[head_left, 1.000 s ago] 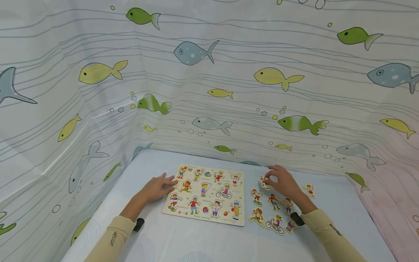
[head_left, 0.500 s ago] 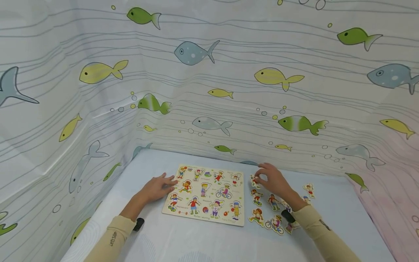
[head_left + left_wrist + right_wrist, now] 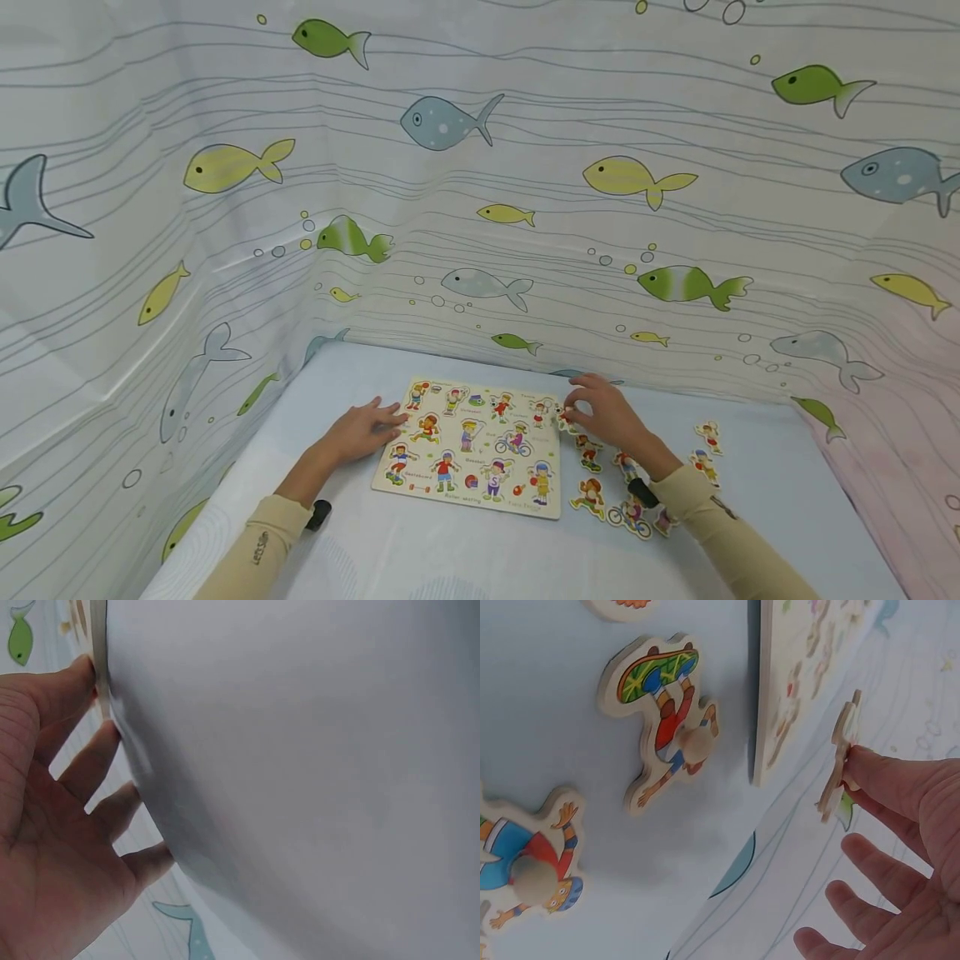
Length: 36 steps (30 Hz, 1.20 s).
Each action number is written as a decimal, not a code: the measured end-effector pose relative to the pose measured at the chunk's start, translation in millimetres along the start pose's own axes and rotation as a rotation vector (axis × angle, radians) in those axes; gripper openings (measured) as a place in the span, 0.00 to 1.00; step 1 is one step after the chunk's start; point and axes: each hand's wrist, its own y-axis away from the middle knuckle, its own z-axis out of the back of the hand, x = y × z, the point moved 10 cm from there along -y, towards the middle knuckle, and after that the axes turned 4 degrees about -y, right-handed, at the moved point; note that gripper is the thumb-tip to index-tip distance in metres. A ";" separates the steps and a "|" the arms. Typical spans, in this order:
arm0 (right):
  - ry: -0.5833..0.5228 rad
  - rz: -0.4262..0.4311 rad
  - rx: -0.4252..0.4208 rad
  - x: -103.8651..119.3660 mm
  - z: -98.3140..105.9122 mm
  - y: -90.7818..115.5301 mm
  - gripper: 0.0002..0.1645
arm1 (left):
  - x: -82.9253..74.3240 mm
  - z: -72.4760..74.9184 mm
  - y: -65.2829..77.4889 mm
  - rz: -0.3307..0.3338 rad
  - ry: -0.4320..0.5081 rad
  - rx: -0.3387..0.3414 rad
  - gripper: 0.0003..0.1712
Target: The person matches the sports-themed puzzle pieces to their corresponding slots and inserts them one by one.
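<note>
A wooden puzzle board (image 3: 521, 471) with painted sports figures lies on the table. My left hand (image 3: 366, 432) rests at its left edge with fingers spread; in the left wrist view, the thumb and fingertips (image 3: 101, 742) lie along the board's edge and the table's edge. Between thumb and forefinger, my right hand (image 3: 609, 415) pinches a wooden puzzle piece (image 3: 840, 761) by its back right corner. That piece is raised beside the board's right edge, seen nearly edge-on in the right wrist view, its other fingers apart. Below it lies a skateboarder piece (image 3: 679, 724) with a round knob.
Several loose puzzle pieces lie right of the board, among them a runner (image 3: 589, 498), a cyclist (image 3: 630, 518) and two at the far right, one a tennis figure (image 3: 707, 437). The right forearm covers part of the group. A fish-print curtain (image 3: 480, 250) surrounds the table.
My right hand has moved left with the pinched puzzle piece, from above the loose pieces to the board's right edge. Pieces at the far right have come into sight. The left hand stays put.
</note>
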 end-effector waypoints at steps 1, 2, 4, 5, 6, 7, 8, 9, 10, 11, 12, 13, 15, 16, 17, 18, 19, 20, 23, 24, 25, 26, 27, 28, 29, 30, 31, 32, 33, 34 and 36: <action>-0.001 0.001 0.005 1.8 -0.9 -0.9 0.03 | -0.4 0.1 0.1 -0.001 -0.001 0.000 0.20; 0.000 0.004 0.009 3.2 -1.9 -2.0 0.03 | -0.8 0.1 0.2 -0.001 -0.001 0.000 0.20; -0.002 0.010 0.014 6.1 -4.1 -4.7 0.03 | -1.0 0.1 0.4 0.002 0.002 0.003 0.20; 0.001 0.013 0.014 7.7 -4.7 -5.9 0.03 | -1.1 0.1 0.6 0.005 0.005 0.005 0.21; -0.002 0.019 0.014 9.5 -5.5 -7.5 0.03 | -1.7 0.0 0.6 0.002 0.001 0.004 0.21; -0.005 0.029 0.011 12.0 -5.9 -9.2 0.03 | -2.2 0.0 0.5 0.000 -0.001 0.003 0.20; -0.009 0.036 0.007 13.9 -6.4 -11.3 0.03 | -2.2 -0.1 0.4 0.002 0.000 0.004 0.21; -0.007 0.045 0.003 15.6 -7.3 -13.6 0.03 | -1.8 -0.3 0.2 0.004 0.001 0.004 0.21; -0.009 0.055 -0.001 17.7 -8.1 -15.9 0.03 | -1.5 -0.5 0.1 0.006 0.002 0.005 0.21; -0.008 0.064 -0.002 19.3 -9.5 -18.2 0.03 | -1.4 -0.4 0.2 0.008 0.003 0.005 0.21; -0.008 0.070 -0.001 20.7 -11.2 -20.5 0.03 | -1.7 -0.2 0.1 0.004 -0.002 0.002 0.21; -0.009 0.074 0.001 21.9 -13.0 -22.6 0.03 | -1.6 -0.3 0.1 0.006 0.001 0.003 0.21; -0.013 0.073 0.014 23.5 -17.4 -26.4 0.03 | -0.9 -0.3 0.0 0.012 0.005 0.005 0.21; -0.020 0.069 0.023 24.2 -19.6 -27.7 0.03 | -1.4 0.0 0.2 0.011 0.004 0.006 0.21; -0.026 0.059 0.032 23.9 -22.4 -28.8 0.03 | -1.6 0.2 0.4 0.009 0.000 0.005 0.20; -0.036 0.053 0.037 24.8 -23.8 -29.8 0.03 | -1.9 0.2 0.4 0.007 -0.004 0.005 0.20; -0.042 0.047 0.043 25.7 -25.3 -30.9 0.03 | -2.1 0.4 0.6 0.009 -0.001 0.007 0.20; -0.042 0.041 0.050 26.5 -26.6 -31.9 0.04 | -2.3 0.7 0.8 0.009 -0.001 0.007 0.20; -0.044 0.043 0.062 31.2 -28.7 -34.9 0.05 | -3.8 1.6 1.3 0.001 -0.006 0.005 0.20; -0.041 0.051 0.063 33.8 -28.5 -36.4 0.05 | -4.0 1.9 1.3 0.000 -0.006 0.004 0.20; -0.033 0.055 0.065 35.2 -29.1 -37.9 0.05 | -4.1 2.2 1.2 -0.003 -0.007 0.002 0.20; -0.033 0.059 0.066 36.6 -29.4 -39.4 0.05 | -3.7 2.1 1.0 -0.003 -0.008 0.002 0.20; -0.036 0.064 0.064 37.6 -29.8 -40.9 0.04 | -3.3 1.9 0.8 -0.004 -0.009 0.001 0.20; -0.038 0.069 0.061 38.7 -30.3 -42.6 0.04 | -2.4 1.5 0.5 -0.001 -0.007 0.002 0.20; -0.040 0.067 0.063 39.0 -31.6 -44.3 0.03 | -1.8 1.1 0.4 0.000 -0.006 0.003 0.20; -0.038 0.061 0.068 38.7 -33.3 -46.1 0.03 | -1.2 0.5 0.3 0.001 -0.006 0.005 0.20; -0.039 0.055 0.074 38.4 -35.1 -47.7 0.03 | -0.6 -0.1 0.3 0.003 -0.004 0.008 0.21; -0.044 0.048 0.079 38.2 -36.8 -49.3 0.03 | -0.4 -0.6 0.3 0.003 -0.004 0.010 0.21; -0.046 0.041 0.086 37.8 -38.5 -50.8 0.03 | -0.4 -0.9 0.2 0.001 -0.003 0.012 0.21; -0.045 0.033 0.091 37.5 -40.0 -52.3 0.03 | 0.1 -1.5 0.2 0.004 0.002 0.016 0.21; -0.040 0.016 0.101 36.9 -42.6 -55.1 0.03 | 0.2 -2.0 0.2 0.004 0.007 0.021 0.21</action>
